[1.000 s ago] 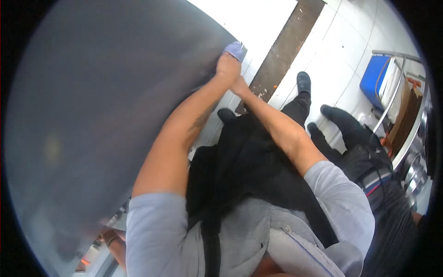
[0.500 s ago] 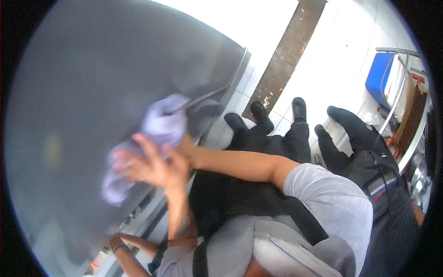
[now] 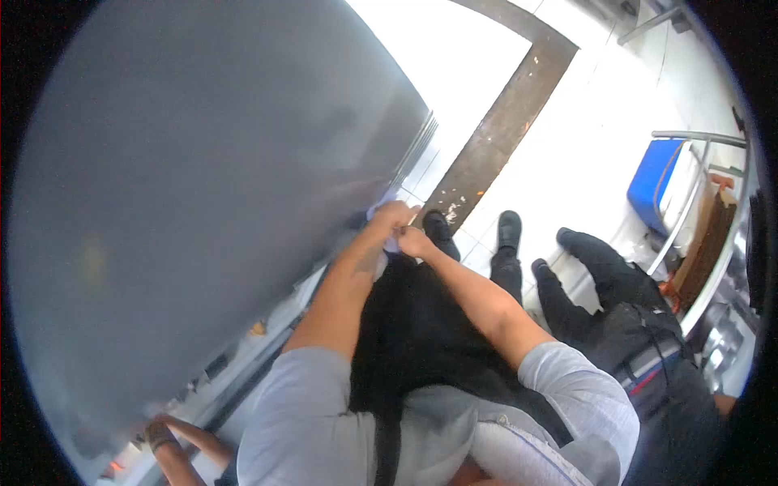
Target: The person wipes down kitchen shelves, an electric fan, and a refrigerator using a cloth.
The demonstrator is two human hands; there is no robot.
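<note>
A large smooth grey surface (image 3: 211,178) fills the left of the view. At its near right edge my left hand (image 3: 395,215) is closed on a pale purple cloth (image 3: 381,202), of which only small parts show. My right hand (image 3: 413,242) is right beside it, closed at the cloth's lower part, close to the front of my black apron. The rest of the cloth is hidden behind my hands and forearm.
A person in dark trousers (image 3: 640,340) stands close on my right. Another person's forearms (image 3: 182,445) show at the lower left. A blue box (image 3: 655,180) and metal rack (image 3: 697,136) stand at the right. A brown strip (image 3: 494,138) crosses the white floor.
Half a second ago my hands were over the grey surface with the cloth spread out. Now they are together at its edge, nearer my body, with the cloth bunched.
</note>
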